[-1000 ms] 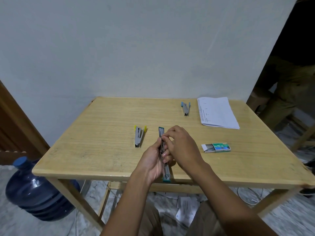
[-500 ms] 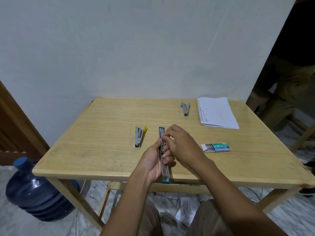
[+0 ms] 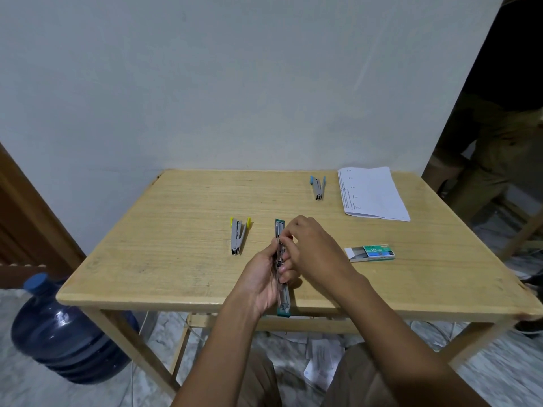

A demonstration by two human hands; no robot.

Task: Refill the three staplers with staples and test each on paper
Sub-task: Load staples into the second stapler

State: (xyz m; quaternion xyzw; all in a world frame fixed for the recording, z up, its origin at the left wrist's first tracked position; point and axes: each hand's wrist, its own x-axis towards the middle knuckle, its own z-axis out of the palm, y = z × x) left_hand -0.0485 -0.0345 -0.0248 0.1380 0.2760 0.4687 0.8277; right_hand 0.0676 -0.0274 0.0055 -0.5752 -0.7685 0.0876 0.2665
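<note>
On the floor to the left, by the near leg of the desk (image 3: 176,230), stands a blue water bottle (image 3: 64,333). At the desk's near edge the left hand (image 3: 261,279) curls round the green stapler (image 3: 283,304) from its left side and holds it. The stapler is swung open into one long line, with its near end over the desk's edge and its far end pointing toward the wall. The right hand (image 3: 316,254) comes in from the right with bent fingers, and its fingertips pinch the stapler's middle part. Whether any staples sit between them is too small to tell. Left of the hands and apart from them, the yellow stapler (image 3: 238,236) lies on the desk. To their right lies the staple box (image 3: 371,253), its tray slid partly out to the left. Farther back on the right lies the blue stapler (image 3: 318,188), with the paper (image 3: 371,195) just beside it on the right.
</note>
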